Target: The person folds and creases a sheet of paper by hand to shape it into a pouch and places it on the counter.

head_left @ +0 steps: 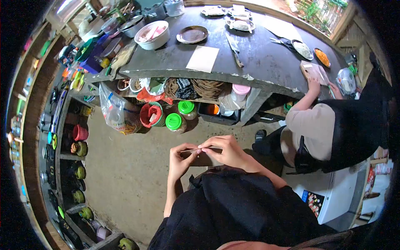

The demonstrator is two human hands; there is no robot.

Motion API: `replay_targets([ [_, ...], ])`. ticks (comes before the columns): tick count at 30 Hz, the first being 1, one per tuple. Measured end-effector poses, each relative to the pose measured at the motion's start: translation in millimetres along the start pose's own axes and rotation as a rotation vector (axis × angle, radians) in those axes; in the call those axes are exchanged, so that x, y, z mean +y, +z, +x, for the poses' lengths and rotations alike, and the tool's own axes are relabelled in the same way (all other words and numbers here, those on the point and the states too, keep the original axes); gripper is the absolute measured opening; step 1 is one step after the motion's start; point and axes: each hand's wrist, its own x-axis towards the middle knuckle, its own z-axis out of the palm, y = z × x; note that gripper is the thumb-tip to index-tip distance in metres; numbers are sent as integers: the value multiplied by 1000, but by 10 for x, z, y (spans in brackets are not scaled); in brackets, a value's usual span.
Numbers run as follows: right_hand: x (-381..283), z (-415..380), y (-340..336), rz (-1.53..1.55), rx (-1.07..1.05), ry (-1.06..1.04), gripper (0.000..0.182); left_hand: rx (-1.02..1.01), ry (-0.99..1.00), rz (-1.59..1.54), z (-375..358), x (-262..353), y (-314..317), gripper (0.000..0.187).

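Observation:
In front of my chest, above the floor, my left hand (pixel 179 161) and my right hand (pixel 227 153) meet with their fingertips together. Both are closed in a pinch on a thin, light-coloured strip or stick (pixel 191 150), whose kind is too small to make out. The counter stands beyond my hands, and neither hand touches it.
On the counter (pixel 162 62) are a white tub (pixel 152 36), a brown plate (pixel 192 35), a paper sheet (pixel 203 58) and a large knife (pixel 234 50). A co-worker (pixel 310 125) works at a cutting board (pixel 311 71) on the right. Green-lidded jars (pixel 187 109) stand below.

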Motion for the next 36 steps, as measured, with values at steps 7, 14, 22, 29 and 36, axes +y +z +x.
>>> replay_targets([
  [7, 74, -72, -334, 147, 110, 182, 12, -101, 120, 70, 396, 28, 239, 11],
  [14, 308, 29, -661, 315, 244, 324, 9, -167, 194, 102, 935, 138, 470, 10],
  [22, 633, 440, -1193, 387, 251, 336, 14, -142, 298, 80, 1648, 331, 719, 12],
  [29, 907, 650, -1575, 393, 280, 298, 11, -158, 393, 136, 2137, 492, 1010, 12],
  [36, 1060, 703, -1879, 362, 378, 269, 8, -194, 411, 84, 2427, 543, 1133, 10],
])
